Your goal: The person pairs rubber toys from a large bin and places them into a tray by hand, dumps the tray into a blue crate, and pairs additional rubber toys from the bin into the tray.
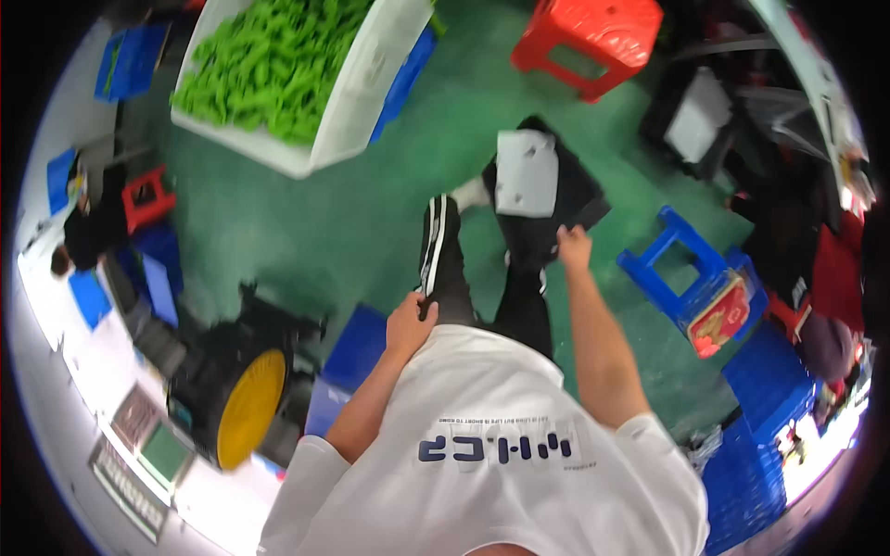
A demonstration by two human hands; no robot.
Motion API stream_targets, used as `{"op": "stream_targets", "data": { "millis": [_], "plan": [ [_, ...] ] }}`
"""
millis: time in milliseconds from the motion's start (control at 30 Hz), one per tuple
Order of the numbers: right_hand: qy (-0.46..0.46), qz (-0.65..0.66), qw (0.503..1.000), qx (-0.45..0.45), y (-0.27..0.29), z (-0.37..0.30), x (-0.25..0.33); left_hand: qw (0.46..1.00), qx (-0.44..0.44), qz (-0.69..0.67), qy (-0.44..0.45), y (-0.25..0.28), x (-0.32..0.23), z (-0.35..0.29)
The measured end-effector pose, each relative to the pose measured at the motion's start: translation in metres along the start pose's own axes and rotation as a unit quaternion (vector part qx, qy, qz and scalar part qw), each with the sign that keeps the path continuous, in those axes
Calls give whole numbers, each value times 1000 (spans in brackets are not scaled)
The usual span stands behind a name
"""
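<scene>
The hands are apart: the right hand (575, 248) grips the near edge of the black bag (577, 190) beyond the right leg (525, 313), likely to steady it, while the left hand (411, 322) touches the left thigh (449, 295), its grip unclear.

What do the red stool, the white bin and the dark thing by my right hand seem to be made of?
Red stool: glossy plastic, likely, from its bright highlights. White bin: probably smooth plastic, with thick plain walls. Dark thing: matte; blur leaves fabric or plastic open.
</scene>
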State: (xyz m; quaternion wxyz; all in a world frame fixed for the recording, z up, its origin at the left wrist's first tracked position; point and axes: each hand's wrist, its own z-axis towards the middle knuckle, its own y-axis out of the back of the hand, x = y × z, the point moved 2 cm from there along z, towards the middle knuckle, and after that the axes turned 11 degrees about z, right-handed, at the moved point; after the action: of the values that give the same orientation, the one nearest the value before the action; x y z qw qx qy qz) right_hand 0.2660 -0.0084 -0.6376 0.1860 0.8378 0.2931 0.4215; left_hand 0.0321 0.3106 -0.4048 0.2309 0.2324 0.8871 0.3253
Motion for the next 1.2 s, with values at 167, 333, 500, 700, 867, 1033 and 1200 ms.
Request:
{"op": "stream_targets", "data": {
  "millis": [167, 333, 500, 700, 867, 1033, 1200],
  "plan": [
    [-12, -19, 999, 27, -87, 103, -16, 966, 15, -99, 240, -143, 44, -128],
    [-119, -51, 987, 91, -150, 138, -8, 931, -26, -208, 298, -244, 54, -190],
    [-189, 111, 965, 147, -161, 157, -6, 931, 5, -165, 325, -283, 32, -206],
    [-305, 149, 917, 207, -144, 138, 34, 922, -23, -182, 341, -297, 42, -221],
    [-168, 124, 936, 285, -58, 91, 16, 926, 0, -168, 339, -284, 42, -225],
    [-42, -27, 930, 363, 116, 52, -143, 950, -31, -170, 259, -247, 16, -191],
    [-113, -270, 889, 353, 286, -45, -242, 971, -65, -146, 176, -210, -32, -141]
  ]
}}
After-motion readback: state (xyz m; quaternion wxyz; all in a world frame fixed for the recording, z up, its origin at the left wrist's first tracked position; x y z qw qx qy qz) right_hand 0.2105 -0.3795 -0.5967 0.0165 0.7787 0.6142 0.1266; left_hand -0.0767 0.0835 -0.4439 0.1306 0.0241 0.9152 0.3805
